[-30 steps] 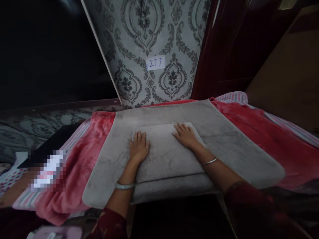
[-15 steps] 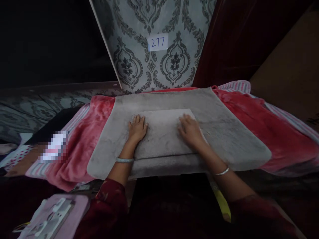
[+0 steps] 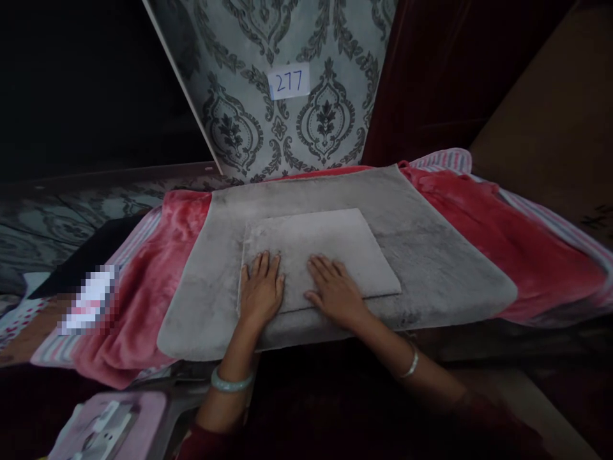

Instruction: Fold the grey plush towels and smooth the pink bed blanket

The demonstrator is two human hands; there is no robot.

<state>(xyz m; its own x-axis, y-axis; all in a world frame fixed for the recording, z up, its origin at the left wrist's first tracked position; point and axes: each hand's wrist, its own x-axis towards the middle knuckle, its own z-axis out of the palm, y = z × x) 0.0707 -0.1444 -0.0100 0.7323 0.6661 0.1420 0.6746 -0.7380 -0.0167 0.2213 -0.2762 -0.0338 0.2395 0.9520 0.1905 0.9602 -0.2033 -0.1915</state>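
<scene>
Patterned wall [image 3: 325, 121] at back. Red blanket [image 3: 517, 249] spread in front of it, w/ grey fleece cloth [image 3: 445, 255] laid flat on top. Lt grey rect. piece [image 3: 301, 236] lies approx. mid-cloth, near edge close to cloth's front edge. L hand [image 3: 261, 291] pressed flat on its L side, R hand [image 3: 338, 294] flat nr its ctr. Each grip wide: palm down, fingers extended. Pale bangle [image 3: 232, 383] on L wrist, silvery bangle [image 3: 412, 363] on R.

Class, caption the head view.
Left hand and right hand rest flat on a pale fabric rectangle atop a grey cloth.
</scene>
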